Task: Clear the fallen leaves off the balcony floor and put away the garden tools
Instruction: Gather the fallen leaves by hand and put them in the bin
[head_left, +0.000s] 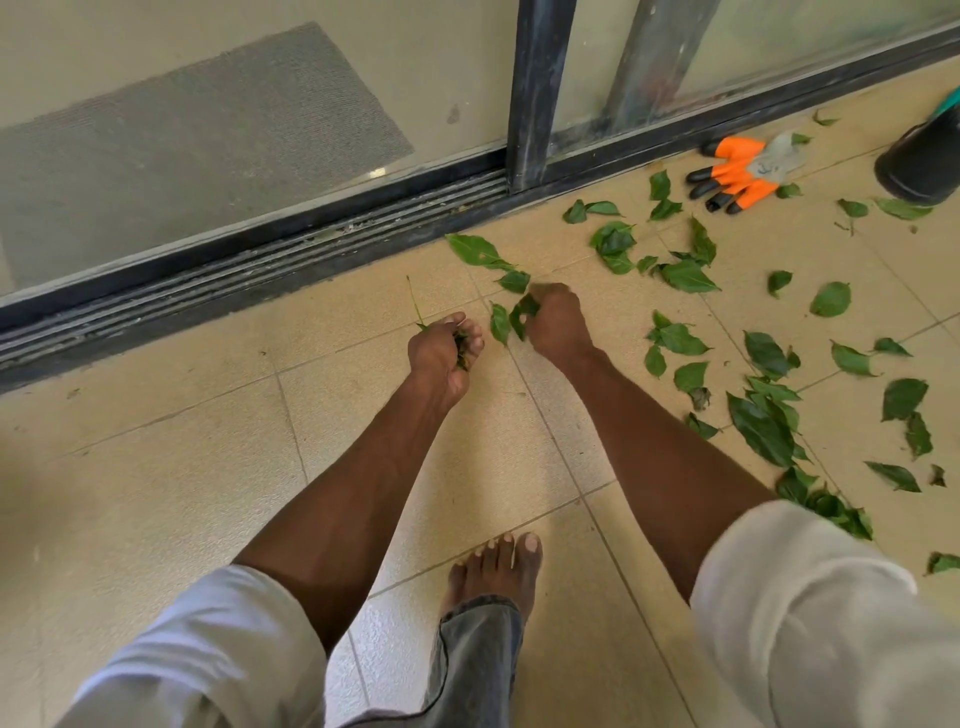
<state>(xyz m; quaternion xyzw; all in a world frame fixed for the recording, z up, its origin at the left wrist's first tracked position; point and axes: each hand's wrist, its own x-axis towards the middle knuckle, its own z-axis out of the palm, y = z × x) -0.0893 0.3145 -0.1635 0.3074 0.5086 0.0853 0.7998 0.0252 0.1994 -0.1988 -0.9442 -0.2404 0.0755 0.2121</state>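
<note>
The left hand (441, 345) grips a wad of leaves low over the tiled balcony floor (156, 467); the right hand (553, 319) pinches more beside it. Most fallen leaves (763, 421) lie scattered to the right, near the orange gardening gloves (737, 174). An overfilled fist could spill leaves back down

Bare floor (156, 467) lies open to the left of the hands and back toward the foot (493, 571). Ahead, the door track (260, 270) and glass door (234, 104) close off the way. To the right, scattered leaves (763, 415) cover the tiles, with gloves (737, 174) and a black pot (922, 161) near the track.
</note>
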